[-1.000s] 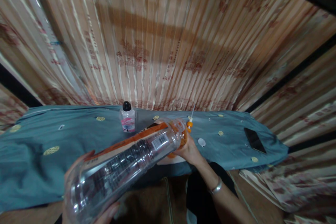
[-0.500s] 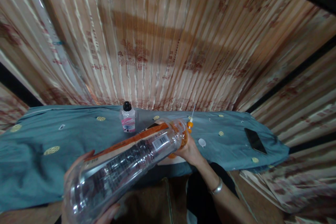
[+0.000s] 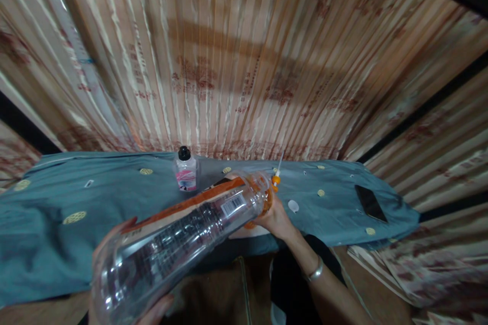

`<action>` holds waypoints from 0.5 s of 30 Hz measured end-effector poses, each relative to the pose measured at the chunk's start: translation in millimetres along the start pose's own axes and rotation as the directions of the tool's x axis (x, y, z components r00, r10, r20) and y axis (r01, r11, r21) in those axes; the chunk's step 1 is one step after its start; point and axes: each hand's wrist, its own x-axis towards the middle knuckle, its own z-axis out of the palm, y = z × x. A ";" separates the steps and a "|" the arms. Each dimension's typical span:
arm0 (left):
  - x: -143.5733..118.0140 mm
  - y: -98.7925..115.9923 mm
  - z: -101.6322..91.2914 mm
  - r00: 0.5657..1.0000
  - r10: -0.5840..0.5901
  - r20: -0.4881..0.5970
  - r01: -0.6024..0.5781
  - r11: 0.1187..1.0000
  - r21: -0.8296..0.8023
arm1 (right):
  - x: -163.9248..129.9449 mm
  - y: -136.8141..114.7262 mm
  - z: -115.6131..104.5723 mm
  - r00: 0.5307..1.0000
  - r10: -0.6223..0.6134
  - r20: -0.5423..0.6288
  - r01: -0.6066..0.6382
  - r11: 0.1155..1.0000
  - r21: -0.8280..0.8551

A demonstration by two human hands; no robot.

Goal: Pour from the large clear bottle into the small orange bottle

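Head view. Large clear plastic bottle with an orange label, held tilted across the near foreground above the teal patterned cloth over the desk, base toward the camera, neck pointing away. Left hand cups the base from below, fingers curled on it; right hand, wrist in a silver bangle, is clenched round the neck end beside a small orange-and-white nozzle. The step is judged to go best with the base kept steady while the right hand alone works at the neck. Bottle appears empty. Small clear bottle with black cap and pink label stands upright behind, contents unclear. Black phone lies well apart, right
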 end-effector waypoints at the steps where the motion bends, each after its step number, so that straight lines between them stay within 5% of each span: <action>1: -0.2 1.2 -0.1 1.000 0.005 0.003 -0.005 1.000 0.006 | -0.1 0.3 -0.2 1.000 -0.001 -0.002 0.001 1.000 -0.014; 15: -0.4 12.8 1.5 0.999 -0.031 0.008 0.031 0.999 0.005 | -0.6 1.9 0.8 1.000 0.004 0.029 -0.005 1.000 0.018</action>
